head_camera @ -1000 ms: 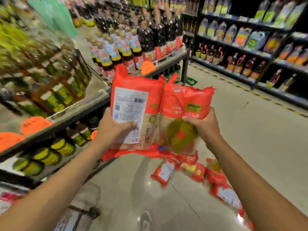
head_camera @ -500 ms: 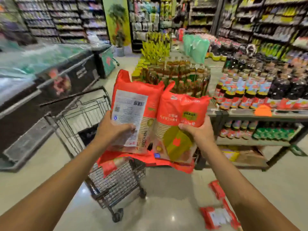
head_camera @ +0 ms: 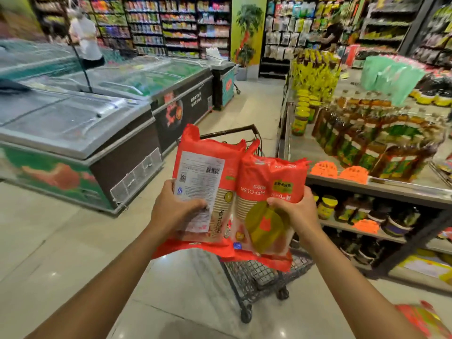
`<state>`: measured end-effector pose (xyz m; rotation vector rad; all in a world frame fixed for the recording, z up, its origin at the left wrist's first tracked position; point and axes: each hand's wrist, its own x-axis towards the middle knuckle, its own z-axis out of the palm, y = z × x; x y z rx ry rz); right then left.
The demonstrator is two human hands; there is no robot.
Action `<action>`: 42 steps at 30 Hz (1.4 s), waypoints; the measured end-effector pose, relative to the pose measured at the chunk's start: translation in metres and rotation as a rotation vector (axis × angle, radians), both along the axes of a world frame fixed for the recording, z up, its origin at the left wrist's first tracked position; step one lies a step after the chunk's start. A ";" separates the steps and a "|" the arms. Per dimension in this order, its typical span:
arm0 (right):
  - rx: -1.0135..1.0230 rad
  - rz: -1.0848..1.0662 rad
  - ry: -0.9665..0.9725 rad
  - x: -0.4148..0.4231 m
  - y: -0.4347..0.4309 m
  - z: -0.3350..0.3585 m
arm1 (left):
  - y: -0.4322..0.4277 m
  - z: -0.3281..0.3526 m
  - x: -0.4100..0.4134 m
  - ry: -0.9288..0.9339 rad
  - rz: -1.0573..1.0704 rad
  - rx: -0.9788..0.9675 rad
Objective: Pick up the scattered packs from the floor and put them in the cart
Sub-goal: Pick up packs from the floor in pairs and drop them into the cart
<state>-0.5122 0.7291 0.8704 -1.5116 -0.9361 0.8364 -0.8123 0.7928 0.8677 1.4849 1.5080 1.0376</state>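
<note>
I hold two red packs of paper cups upright over the wire cart (head_camera: 259, 272). My left hand (head_camera: 171, 209) grips the left pack (head_camera: 208, 172), whose white label side with a barcode faces me. My right hand (head_camera: 293, 211) grips the right pack (head_camera: 271, 182) by its front, above a green round print. The two packs touch side by side and hide most of the cart's basket. The cart's dark handle (head_camera: 227, 132) shows just behind the packs. One more red pack (head_camera: 420, 316) lies on the floor at the lower right, blurred.
Chest freezers (head_camera: 80, 133) line the left side of the aisle. A shelf unit (head_camera: 381, 187) with bottles and jars stands close on the right of the cart. A person (head_camera: 85, 40) stands far back left. Pale tiled floor (head_camera: 73, 253) spreads at the lower left.
The view has swung left from the floor packs to the cart. Both hands keep their grip, and the packs now hang over the cart's basket.
</note>
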 end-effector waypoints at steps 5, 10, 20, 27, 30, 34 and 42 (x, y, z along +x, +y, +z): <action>-0.017 -0.021 -0.035 -0.041 0.041 0.003 | 0.044 -0.011 -0.037 -0.034 -0.008 0.007; -0.010 -0.042 0.012 -0.042 0.091 0.001 | 0.101 -0.016 -0.038 -0.034 -0.033 -0.012; 0.044 -0.147 0.261 -0.037 0.210 -0.035 | 0.250 -0.004 -0.013 0.102 -0.124 0.007; -0.055 -0.410 0.350 0.016 0.226 -0.077 | 0.351 -0.056 0.066 0.175 -0.413 -0.089; -0.120 -0.594 0.398 0.038 0.213 -0.114 | 0.383 -0.093 0.118 0.203 -0.575 -0.181; -0.213 -0.821 0.473 0.048 0.193 -0.164 | 0.422 -0.156 0.178 0.183 -0.758 -0.376; -0.466 -1.135 0.619 0.024 0.189 -0.282 | 0.481 -0.326 0.211 0.503 -0.895 -0.641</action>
